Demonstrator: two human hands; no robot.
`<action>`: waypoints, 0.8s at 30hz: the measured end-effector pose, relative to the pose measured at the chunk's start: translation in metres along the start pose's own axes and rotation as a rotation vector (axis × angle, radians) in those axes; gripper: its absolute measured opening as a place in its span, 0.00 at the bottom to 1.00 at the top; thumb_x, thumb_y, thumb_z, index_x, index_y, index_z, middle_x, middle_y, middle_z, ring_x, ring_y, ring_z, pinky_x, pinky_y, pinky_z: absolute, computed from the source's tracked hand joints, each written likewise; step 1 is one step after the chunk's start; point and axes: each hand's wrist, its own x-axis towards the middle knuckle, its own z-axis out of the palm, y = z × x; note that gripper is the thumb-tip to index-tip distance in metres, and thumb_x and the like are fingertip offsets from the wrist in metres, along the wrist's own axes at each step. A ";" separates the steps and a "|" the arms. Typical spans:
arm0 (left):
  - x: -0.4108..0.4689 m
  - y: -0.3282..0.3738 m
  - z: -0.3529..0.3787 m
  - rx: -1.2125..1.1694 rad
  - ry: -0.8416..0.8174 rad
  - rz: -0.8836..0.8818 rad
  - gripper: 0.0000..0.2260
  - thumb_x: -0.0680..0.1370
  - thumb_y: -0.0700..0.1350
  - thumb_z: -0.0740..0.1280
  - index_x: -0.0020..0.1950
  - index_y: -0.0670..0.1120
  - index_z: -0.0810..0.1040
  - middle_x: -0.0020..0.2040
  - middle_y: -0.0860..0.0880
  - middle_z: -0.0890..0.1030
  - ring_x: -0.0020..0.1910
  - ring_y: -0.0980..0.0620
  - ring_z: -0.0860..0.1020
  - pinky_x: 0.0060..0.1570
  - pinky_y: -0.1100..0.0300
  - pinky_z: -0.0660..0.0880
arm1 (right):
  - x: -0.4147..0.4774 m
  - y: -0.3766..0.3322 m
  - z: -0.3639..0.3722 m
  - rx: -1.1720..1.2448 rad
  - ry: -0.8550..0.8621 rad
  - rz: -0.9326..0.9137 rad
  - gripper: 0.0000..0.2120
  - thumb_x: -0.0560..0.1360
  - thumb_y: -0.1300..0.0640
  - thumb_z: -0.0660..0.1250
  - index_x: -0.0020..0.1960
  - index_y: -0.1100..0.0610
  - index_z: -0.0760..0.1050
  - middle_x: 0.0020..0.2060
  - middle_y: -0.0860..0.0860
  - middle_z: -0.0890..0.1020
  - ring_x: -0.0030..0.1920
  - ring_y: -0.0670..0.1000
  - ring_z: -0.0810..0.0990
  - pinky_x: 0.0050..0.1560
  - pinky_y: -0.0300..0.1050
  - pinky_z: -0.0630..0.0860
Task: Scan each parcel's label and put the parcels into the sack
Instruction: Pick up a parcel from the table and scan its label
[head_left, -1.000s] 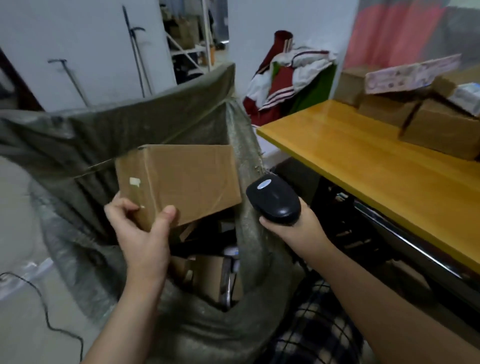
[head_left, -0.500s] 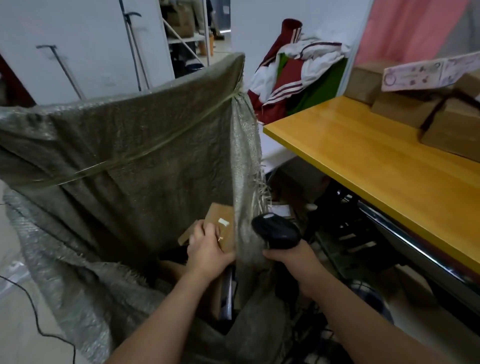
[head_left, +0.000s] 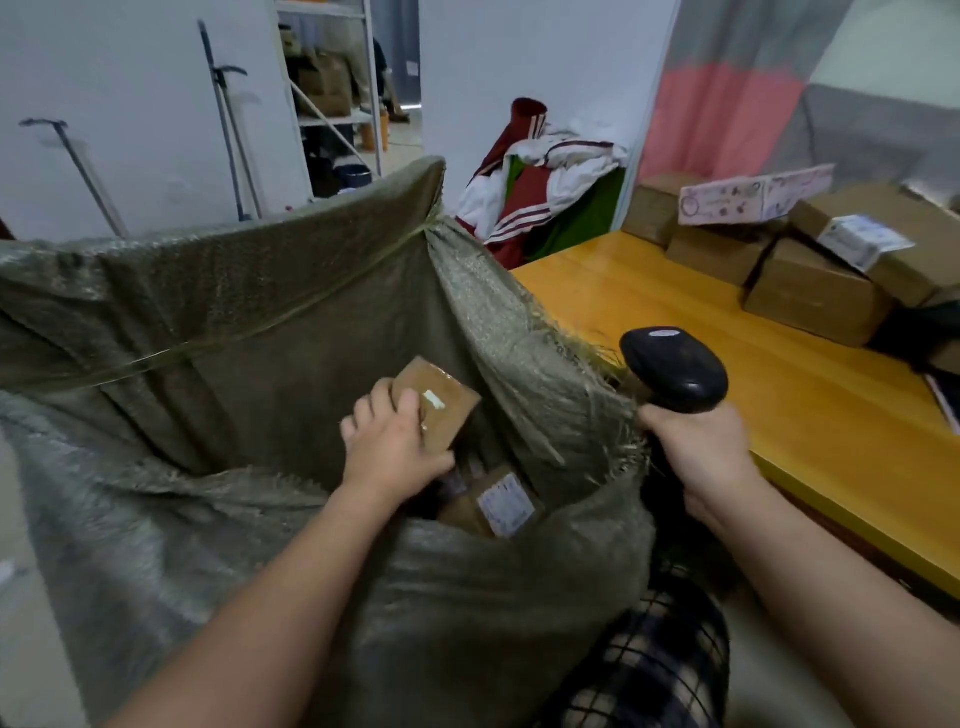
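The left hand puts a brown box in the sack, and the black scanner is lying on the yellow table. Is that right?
Not quite. The black scanner is not lying on the yellow table: the right hand grips it, beside the sack. The head view shows this. The left hand does hold a brown box inside the sack.

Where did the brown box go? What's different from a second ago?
The left hand carried the cardboard box from above the sack's mouth down inside the sack, and still holds it there. The right hand still grips the scanner beside the sack. The other parcels stay stacked on the table.
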 end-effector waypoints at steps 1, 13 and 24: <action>0.000 0.007 -0.001 0.033 -0.023 0.040 0.32 0.64 0.61 0.71 0.61 0.49 0.66 0.72 0.42 0.60 0.66 0.41 0.61 0.63 0.46 0.61 | -0.001 0.001 -0.004 -0.030 0.013 -0.038 0.11 0.67 0.69 0.70 0.36 0.54 0.75 0.31 0.51 0.76 0.32 0.49 0.73 0.31 0.40 0.67; -0.006 0.068 -0.004 0.298 -0.012 0.415 0.23 0.78 0.60 0.58 0.68 0.47 0.68 0.73 0.44 0.63 0.72 0.44 0.59 0.68 0.48 0.57 | 0.005 0.035 -0.017 -0.133 0.034 -0.089 0.09 0.66 0.69 0.71 0.45 0.63 0.78 0.35 0.56 0.79 0.37 0.52 0.76 0.36 0.43 0.69; -0.010 0.248 -0.051 -0.005 0.241 0.910 0.16 0.77 0.52 0.64 0.61 0.45 0.74 0.61 0.45 0.73 0.60 0.43 0.70 0.56 0.51 0.65 | 0.013 0.000 -0.155 -0.271 0.307 -0.248 0.04 0.67 0.60 0.73 0.39 0.61 0.78 0.34 0.57 0.81 0.38 0.54 0.79 0.38 0.44 0.70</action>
